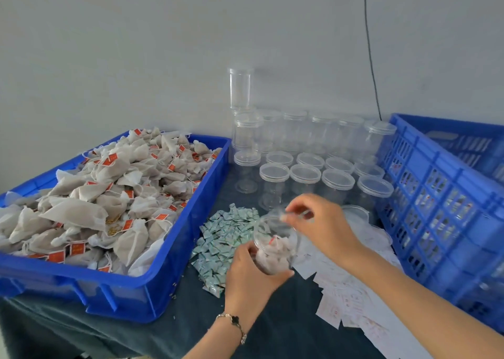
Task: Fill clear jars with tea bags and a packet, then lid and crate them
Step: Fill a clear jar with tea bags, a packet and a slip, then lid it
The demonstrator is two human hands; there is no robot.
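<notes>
At the left, tea bags [109, 195] are heaped in the blue tray [174, 249]. Near centre, the filled jar [274, 245] is gripped by the left hand [249, 272]. The lid [293, 214] is pinched by the right hand [324, 222]; it should be seated level before pressing.

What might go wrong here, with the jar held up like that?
The jar is held tilted in the left hand, above the table, so tea bags might spill. The right hand seems to hold a clear lid at the mouth; it might seat crooked. Its forearm reaches close by the empty lidded jars, and a stray move might topple some.
</notes>
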